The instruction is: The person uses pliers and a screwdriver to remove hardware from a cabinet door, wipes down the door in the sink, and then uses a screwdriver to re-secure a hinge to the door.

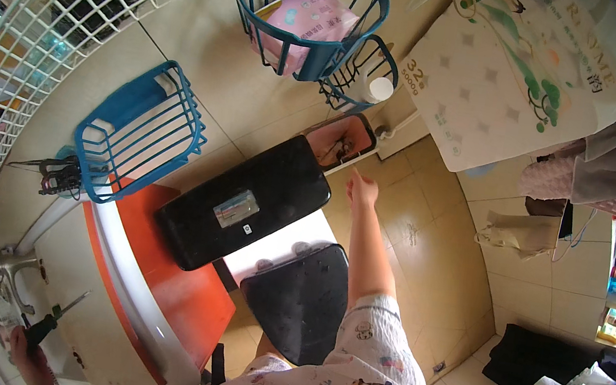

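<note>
At the lower left, over the white washbasin (68, 249), my left hand (32, 362) is closed around a screwdriver (43, 330) with a dark handle. Its thin metal shaft points up and to the right. My right arm stretches forward past the toilet, and my right hand (361, 192) is beside the open end of the toilet tank (350, 161). Its fingers are curled together; whatever they hold, if anything, is hidden. Dark fittings (341, 150) show inside the tank. The black tank lid (243, 203) lies askew, covering the rest. Below it is the black toilet seat cover (301, 298).
A blue wall rack (144, 134) and a blue basket (309, 19) holding a pink pack hang above the tank. A white wire rack (46, 37) lines the left. A faucet (15, 273) stands at the basin. A large printed carton or bag (529, 74) is at upper right.
</note>
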Available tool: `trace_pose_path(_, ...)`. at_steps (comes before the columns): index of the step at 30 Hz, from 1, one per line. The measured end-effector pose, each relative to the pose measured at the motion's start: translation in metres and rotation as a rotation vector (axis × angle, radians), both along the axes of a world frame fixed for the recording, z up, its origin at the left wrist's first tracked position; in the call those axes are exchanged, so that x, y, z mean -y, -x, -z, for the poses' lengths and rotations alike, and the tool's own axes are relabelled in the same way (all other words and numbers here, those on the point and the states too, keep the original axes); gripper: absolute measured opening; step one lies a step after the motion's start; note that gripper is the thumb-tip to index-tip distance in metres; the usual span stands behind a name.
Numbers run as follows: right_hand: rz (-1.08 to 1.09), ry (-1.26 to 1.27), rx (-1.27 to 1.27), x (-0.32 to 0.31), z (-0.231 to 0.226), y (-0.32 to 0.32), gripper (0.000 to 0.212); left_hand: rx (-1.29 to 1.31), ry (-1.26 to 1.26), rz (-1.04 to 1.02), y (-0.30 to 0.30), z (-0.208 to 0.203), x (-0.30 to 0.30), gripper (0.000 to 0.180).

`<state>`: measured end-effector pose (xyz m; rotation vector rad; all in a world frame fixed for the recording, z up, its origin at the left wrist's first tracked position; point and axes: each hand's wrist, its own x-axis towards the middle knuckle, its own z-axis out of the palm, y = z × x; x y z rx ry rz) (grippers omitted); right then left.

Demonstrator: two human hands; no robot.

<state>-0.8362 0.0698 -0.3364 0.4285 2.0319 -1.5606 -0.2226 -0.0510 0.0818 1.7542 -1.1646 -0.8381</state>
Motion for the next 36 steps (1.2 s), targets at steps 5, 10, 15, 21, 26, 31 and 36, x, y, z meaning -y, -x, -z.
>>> trace_pose_path(5, 0.209, 0.078, 0.213, -0.127, 0.028, -0.07, 0.019, -0.148, 0.161, 0.269, -0.057, 0.001, 0.004, 0.022)
trace_pose_path(10, 0.394, 0.071, 0.371, -0.217, 0.015, -0.119, 0.022, -0.283, 0.174, -0.142, -0.04, -0.008, -0.013, 0.016)
trace_pose_path(15, 0.248, 0.2, 0.183, -0.22, -0.034, -0.098, 0.017, -0.277, 0.118, -0.134, -0.09, -0.007, -0.028, 0.015)
trace_pose_path(21, -0.126, 0.445, -0.146, -0.128, -0.169, -0.105, 0.015, -0.244, 0.191, -0.252, -0.114, -0.029, -0.057, 0.011)
trace_pose_path(26, -0.494, 0.503, -0.278, -0.063, -0.278, -0.215, 0.014, -0.348, 0.187, -0.275, -0.198, -0.017, -0.084, 0.013)
trace_pose_path(31, -0.633, 0.474, -0.173, -0.052, -0.294, -0.334, 0.017, -0.598, 0.054, -0.33, -0.272, 0.027, -0.075, 0.013)
trace_pose_path(36, -0.733, 0.269, -0.126, -0.058, -0.285, -0.445, 0.022, -0.924, -0.231, -0.275, -0.342, 0.084, -0.058, 0.018)
